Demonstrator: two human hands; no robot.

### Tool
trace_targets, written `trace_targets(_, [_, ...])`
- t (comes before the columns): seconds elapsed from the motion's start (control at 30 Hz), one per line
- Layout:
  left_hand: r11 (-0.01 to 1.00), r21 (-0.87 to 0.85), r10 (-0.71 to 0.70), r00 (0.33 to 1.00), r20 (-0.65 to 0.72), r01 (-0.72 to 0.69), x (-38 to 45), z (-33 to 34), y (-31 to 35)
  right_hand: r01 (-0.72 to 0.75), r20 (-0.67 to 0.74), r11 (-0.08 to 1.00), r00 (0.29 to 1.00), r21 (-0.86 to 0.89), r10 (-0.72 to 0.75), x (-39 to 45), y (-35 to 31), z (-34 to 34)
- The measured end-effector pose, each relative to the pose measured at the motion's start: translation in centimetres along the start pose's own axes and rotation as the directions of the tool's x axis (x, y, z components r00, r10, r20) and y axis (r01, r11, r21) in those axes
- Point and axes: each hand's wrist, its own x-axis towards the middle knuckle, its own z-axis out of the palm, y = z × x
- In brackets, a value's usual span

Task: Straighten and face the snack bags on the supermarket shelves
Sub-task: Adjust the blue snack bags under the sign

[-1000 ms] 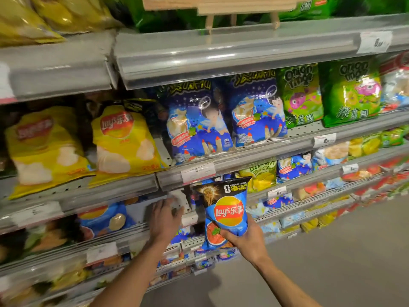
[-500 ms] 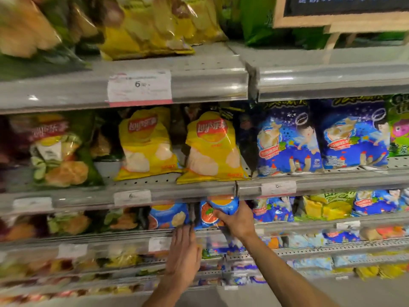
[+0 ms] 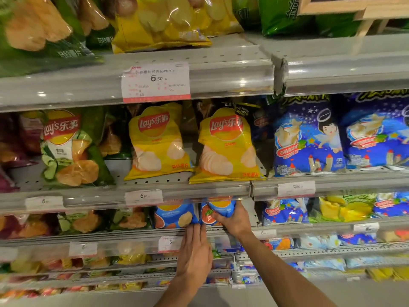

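My right hand (image 3: 235, 220) grips a blue Lay's bag (image 3: 221, 208) by its lower part and holds it upright on the third shelf (image 3: 124, 234), its top hidden behind the shelf rail above. A second blue Lay's bag (image 3: 176, 216) stands just left of it. My left hand (image 3: 195, 251) lies with straight fingers against the shelf's front edge, fingertips touching the bottom of that second bag. On the shelf above stand two yellow Lay's bags (image 3: 156, 142) (image 3: 225, 147) and a green one (image 3: 70, 149).
Blue cartoon-printed snack bags (image 3: 307, 138) fill the right bay, with yellow and blue bags (image 3: 345, 207) below them. Price tags (image 3: 156, 82) hang on the shelf rails. Lower shelves hold several small bags. Grey floor (image 3: 365, 291) lies at the bottom right.
The blue bag went from out in front of the shelves into the third shelf beside the other blue bag. My left hand slid to the shelf edge below. The view turned left and closer.
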Motion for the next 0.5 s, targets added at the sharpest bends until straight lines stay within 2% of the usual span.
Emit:
trace_targets(0.33, [0.993,-0.055,-0.102,0.995,-0.005,0.102,0.4,0.4,1.2,0.077,0.052,0.997,0.996,0.008,-0.077,-1.8,-0.2,-1.6])
trace_targets(0.43, [0.987,-0.113,-0.122,0.991,-0.055,0.115,0.2,0.1,2.3,0.101,0.054,0.994,0.993,0.050,-0.104,-3.0,1.1,-3.2])
trace_targets(0.5, [0.980,-0.185,-0.101,0.986,-0.131,0.076,0.1,0.4,3.7,0.103,0.046,0.988,0.993,0.119,-0.109,-4.0,2.2,-4.6])
